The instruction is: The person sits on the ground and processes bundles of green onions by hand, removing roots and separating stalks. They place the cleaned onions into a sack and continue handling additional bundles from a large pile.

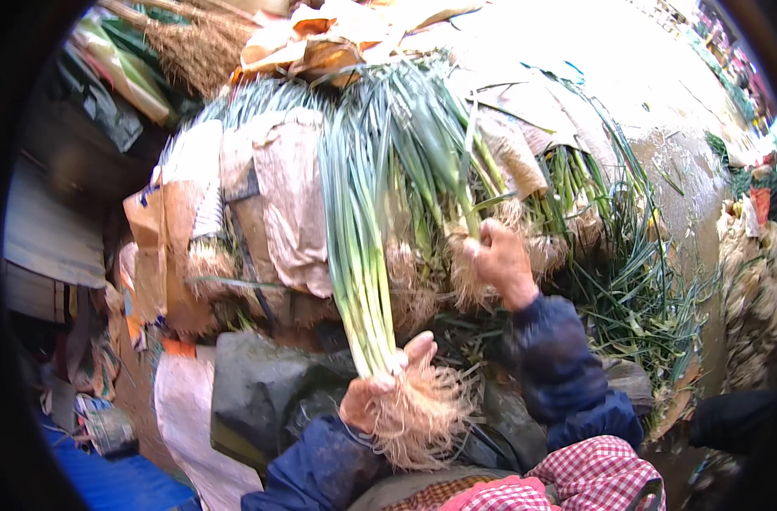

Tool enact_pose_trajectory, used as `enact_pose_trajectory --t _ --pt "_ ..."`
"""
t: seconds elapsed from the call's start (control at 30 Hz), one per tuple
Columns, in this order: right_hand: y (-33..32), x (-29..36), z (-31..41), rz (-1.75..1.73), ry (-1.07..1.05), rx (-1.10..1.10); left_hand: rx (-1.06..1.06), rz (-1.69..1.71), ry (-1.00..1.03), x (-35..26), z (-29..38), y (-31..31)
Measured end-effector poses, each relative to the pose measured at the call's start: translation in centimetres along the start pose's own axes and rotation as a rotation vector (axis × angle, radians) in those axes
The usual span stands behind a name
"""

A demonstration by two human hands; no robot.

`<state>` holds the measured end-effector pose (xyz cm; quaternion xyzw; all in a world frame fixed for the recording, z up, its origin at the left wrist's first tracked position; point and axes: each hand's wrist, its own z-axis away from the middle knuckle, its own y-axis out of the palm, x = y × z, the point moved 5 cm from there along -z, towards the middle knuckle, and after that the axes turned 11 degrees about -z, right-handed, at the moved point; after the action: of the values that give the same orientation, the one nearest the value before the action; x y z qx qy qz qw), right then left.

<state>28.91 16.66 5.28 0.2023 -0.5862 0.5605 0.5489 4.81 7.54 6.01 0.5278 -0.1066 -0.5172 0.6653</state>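
Observation:
My left hand (363,399) is closed around the root end of a bunch of long green allium stalks (363,255). Their pale, stringy roots (423,415) spread out below the fist toward my lap, and the leaves point away from me. At the right, my right hand (503,262) grips a stalk (468,211) low on its stem, just above its roots. That stalk lies at the front of a thick heap of similar stalks (401,115), whose leaves lie away from me and whose root ends face me.
Sacking cloth (292,198) and a brown cardboard piece (171,249) cover part of the heap. Loose green leaves (644,306) hang down at the right. Dark plastic sheeting (273,389) lies before my lap. A straw broom (197,51) rests at the far left, and blue corrugated material (113,476) is lower left.

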Motion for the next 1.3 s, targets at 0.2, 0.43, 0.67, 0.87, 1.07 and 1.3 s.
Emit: enact_pose_trajectory --t 0.2,0.43,0.67,0.87,1.07,1.3 --pt "6.5 -1.0 10.4 0.148 -0.345 0.152 0.035 0.024 -0.101 1.4 -1.7 0.4" --pt "6.6 -3.7 13.3 -0.028 -0.616 -0.152 -0.052 -0.016 -0.118 1.8 -0.4 -3.5" --pt "3.4 -9.6 12.5 0.345 -0.114 0.394 0.140 0.283 -0.015 1.5 0.4 -4.4" --pt "11.2 -1.4 9.1 -1.195 0.424 0.569 0.087 0.197 -0.081 2.6 1.3 -6.0" --pt "10.2 -5.8 11.1 -0.349 0.126 0.283 0.084 0.318 -0.096 3.4 1.0 -5.8" --pt "4.7 -8.4 12.3 -0.512 0.355 0.547 0.068 0.201 -0.199 3.1 -0.5 -5.1"
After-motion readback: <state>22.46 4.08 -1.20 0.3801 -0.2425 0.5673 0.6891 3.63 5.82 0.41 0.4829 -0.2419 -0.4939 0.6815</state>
